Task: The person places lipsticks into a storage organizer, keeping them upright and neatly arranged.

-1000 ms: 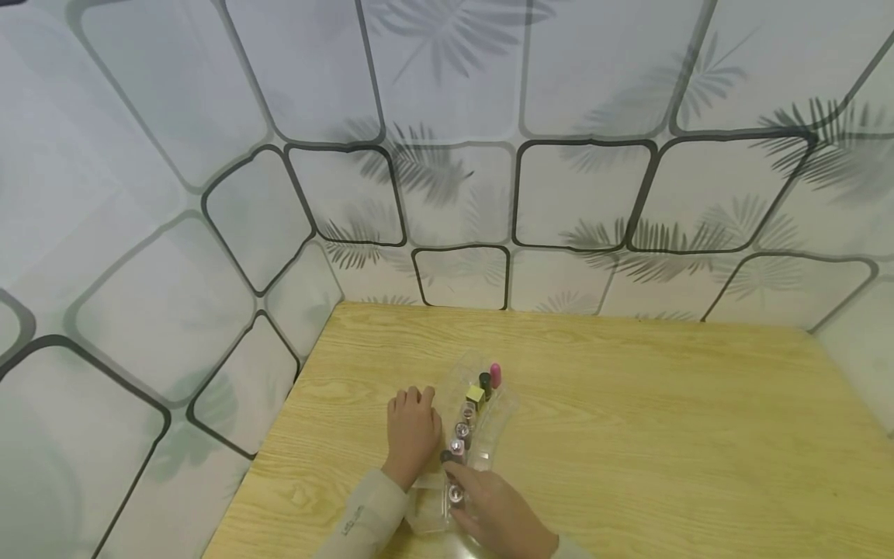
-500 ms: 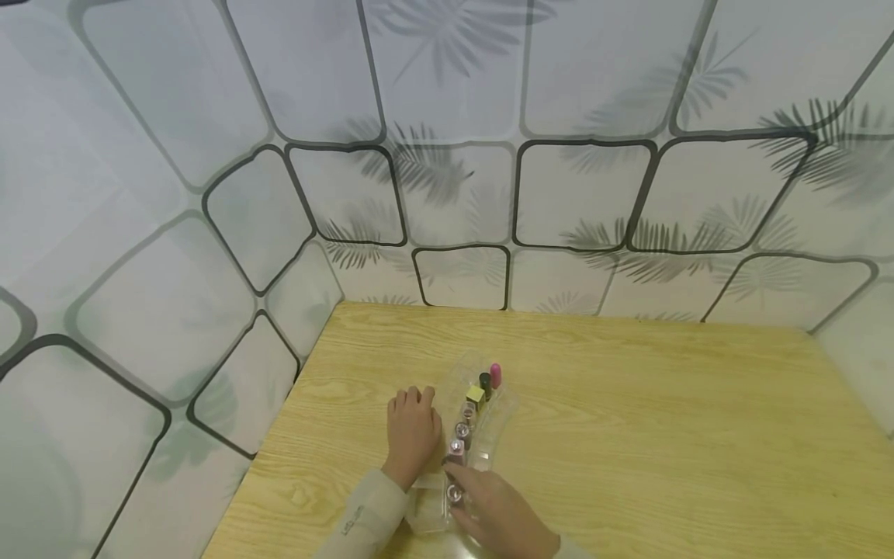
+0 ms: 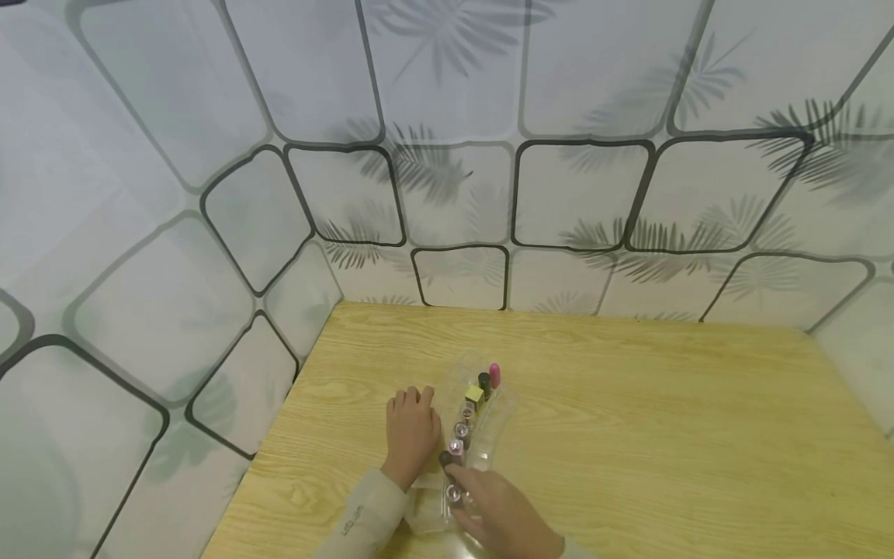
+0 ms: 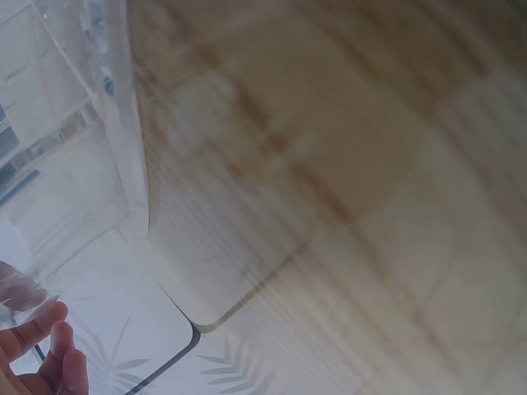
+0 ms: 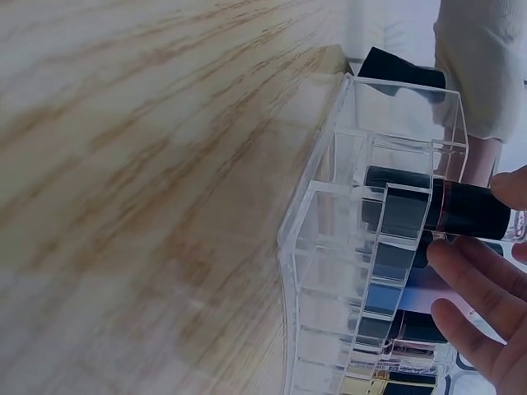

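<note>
A clear, tiered organizer [image 3: 497, 427] with a row of lipsticks stands on the table. My right hand [image 3: 504, 512] is at its near end, thumb and fingers on either side of a lipstick [image 3: 454, 494] with a round, shiny top. In the right wrist view this lipstick's black body [image 5: 473, 207] sits in a slot, between thumb and fingers. Just past my index finger a dark-capped lipstick [image 3: 445, 459] leans out of the row. My left hand [image 3: 412, 431] rests along the organizer's left side, fingers loosely bent; the left wrist view shows its fingertips [image 4: 74, 366] near the clear wall.
Farther along the row are a yellow-topped lipstick [image 3: 475, 394], a dark green one [image 3: 485, 382] and a pink one [image 3: 495, 376]. Wood-grain table [image 3: 663, 435] extends to the right. A patterned wall covering [image 3: 580, 194] rises at the back and left.
The dark-capped lipstick by my right index finger dips lower half a second ago and stands up again now. My right hand shifts only slightly; the left hand stays in place.
</note>
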`<state>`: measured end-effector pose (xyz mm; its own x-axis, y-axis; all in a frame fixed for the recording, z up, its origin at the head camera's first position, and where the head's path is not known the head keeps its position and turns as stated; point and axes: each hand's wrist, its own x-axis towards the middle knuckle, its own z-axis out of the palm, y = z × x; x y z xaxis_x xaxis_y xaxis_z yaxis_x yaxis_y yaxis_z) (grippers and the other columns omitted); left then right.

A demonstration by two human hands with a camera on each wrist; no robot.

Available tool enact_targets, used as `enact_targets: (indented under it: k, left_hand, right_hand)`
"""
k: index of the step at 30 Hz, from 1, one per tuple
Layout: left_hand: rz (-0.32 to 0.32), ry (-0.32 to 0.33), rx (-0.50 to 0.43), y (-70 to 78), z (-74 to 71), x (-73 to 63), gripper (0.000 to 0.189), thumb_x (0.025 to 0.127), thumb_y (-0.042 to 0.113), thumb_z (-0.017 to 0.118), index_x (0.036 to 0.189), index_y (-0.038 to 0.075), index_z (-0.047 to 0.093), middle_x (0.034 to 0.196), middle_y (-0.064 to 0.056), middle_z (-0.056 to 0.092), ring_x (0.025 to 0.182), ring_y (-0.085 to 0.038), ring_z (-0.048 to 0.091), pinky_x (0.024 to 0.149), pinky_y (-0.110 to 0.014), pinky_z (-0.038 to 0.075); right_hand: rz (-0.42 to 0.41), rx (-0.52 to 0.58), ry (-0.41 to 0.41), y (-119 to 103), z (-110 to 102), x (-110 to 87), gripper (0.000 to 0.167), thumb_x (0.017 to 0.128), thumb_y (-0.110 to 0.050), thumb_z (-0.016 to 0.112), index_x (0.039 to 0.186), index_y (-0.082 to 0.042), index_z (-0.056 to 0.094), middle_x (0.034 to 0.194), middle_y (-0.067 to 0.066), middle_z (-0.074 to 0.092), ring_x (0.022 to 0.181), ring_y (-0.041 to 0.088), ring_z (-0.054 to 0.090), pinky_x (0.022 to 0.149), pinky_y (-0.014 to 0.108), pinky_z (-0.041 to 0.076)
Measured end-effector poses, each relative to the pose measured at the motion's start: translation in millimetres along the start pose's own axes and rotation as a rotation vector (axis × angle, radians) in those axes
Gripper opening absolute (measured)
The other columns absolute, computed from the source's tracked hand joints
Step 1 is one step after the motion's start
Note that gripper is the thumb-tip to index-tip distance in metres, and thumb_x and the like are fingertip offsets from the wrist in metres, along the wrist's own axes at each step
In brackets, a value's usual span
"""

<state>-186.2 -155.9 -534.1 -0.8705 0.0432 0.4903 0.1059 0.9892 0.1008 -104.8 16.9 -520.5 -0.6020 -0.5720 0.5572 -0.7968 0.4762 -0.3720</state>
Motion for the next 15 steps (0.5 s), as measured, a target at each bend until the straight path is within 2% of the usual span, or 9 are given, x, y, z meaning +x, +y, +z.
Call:
enact_targets:
  k: [6,15]
  left_hand:
    - [-0.007,-0.020,0.010,0.7,-1.2,0.7,0.026,0.076,0.014,0.065,0.102,0.009,0.062,0.082,-0.007,0.058,0.077,-0.022,0.050,0.074,-0.036,0.044]
    - [0.000,0.021,-0.005,-0.4,2.5,0.1,0.026,0.074,0.013,0.065,0.099,0.009,0.063,0.082,-0.007,0.058,0.076,-0.022,0.050,0.072,-0.036,0.044]
  right_hand:
    - [-0.003,-0.029,-0.002,1.1,-1.0,0.0,0.051,0.072,-0.017,0.075,0.119,-0.005,0.057,0.088,-0.007,0.066,0.074,0.005,0.061,0.068,0.017,0.049]
    - [0.031,-0.038,-0.028,3.7,-5.1,-0.9,0.052,0.074,-0.023,0.074,0.121,-0.007,0.056,0.092,-0.006,0.069,0.078,0.007,0.063,0.071,0.024,0.052]
